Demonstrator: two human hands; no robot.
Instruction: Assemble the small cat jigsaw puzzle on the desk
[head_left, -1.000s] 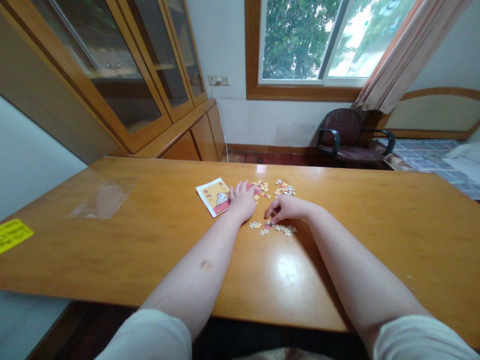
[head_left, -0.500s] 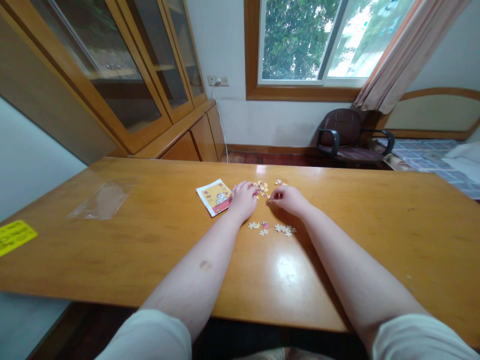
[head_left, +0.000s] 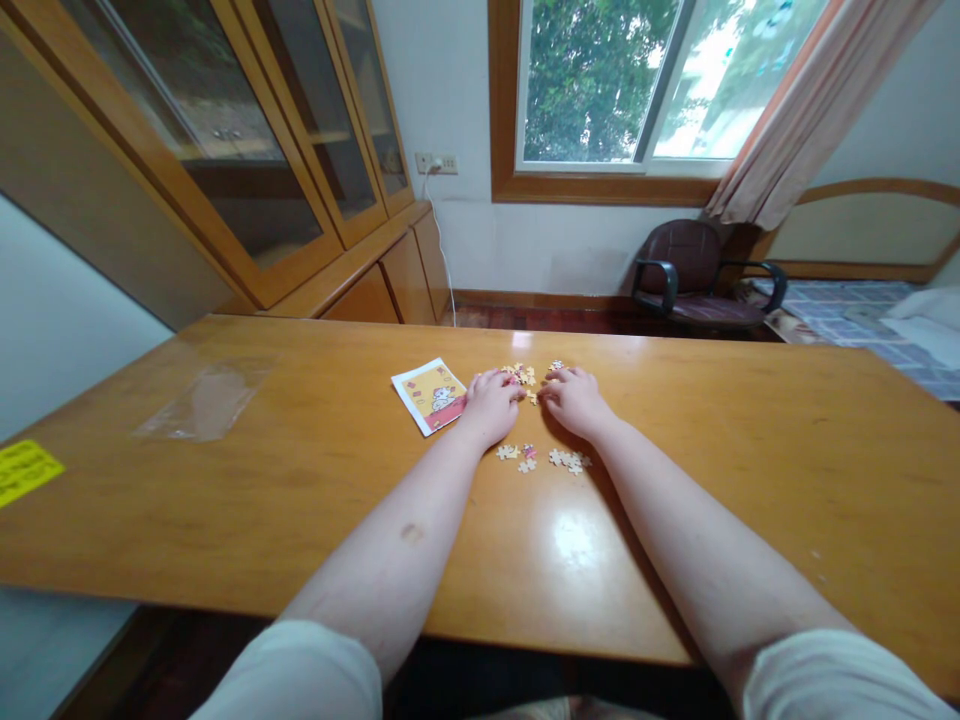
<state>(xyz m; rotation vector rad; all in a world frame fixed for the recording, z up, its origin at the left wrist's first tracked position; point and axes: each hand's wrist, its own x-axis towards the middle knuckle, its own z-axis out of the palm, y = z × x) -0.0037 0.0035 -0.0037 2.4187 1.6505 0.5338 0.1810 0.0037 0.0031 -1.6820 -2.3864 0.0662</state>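
Near the table's [head_left: 787,430] far edge, the left hand [head_left: 493,405] and right hand [head_left: 574,400] lay a narrow gap apart by the puzzle pieces [head_left: 528,376], fingers low; whether either gripped a piece, I could not tell. The picture card [head_left: 429,393] sat just beside the left hand. Nearer clusters [head_left: 571,461] left wide wood before the near edge

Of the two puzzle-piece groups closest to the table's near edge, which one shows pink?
The left group: a pink piece lies among its paler ones. The right group shows only pale pieces.
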